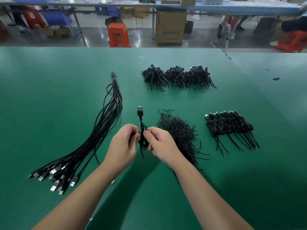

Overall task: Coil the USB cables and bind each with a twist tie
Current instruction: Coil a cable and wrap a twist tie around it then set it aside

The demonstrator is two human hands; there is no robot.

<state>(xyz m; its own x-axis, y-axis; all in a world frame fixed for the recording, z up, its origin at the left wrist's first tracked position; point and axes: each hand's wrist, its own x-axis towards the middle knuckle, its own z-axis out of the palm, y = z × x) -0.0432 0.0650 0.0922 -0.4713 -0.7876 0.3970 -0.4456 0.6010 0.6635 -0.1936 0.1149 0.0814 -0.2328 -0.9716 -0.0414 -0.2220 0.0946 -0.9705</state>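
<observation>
— Black, thin and soft, that's my read of the coil (143,138): light enough to sit between fingertips, limp enough that the loops would likely spring apart if the waist is let go.

— Where is it?

— Held up over the green table (49,90), between the two hands, near the middle of the view. Its plug (140,110) stands upright above the loops and a loose tail hangs below.

— And the hands?

— The left hand (123,146) pinches the coil's waist from the left with thumb and forefinger. The right hand (162,143) pinches from the right, its fingers curled in at the same spot. Whether a tie is already round the waist I cannot tell; it's black on black and too small.

— Where should one hold it?

— At the waist, I'd say, where all the loops cross. Holding by the plug would let the loops sag. A tie is stiffer than the cable, wire-cored I'd guess, so it should keep a twist once turned.

— What else is on the table?

— Loose ties (179,131) in a heap just right of the hands, partly under the right wrist. Straight cables (99,130) lie in a long bundle to the left, plugs toward the person. A row of bound coils (230,126) lies to the right, and three piles (177,77) of them lie farther back.

— So the job's well along?

— Partly, by my judgement; the straight bundle is thick.
</observation>
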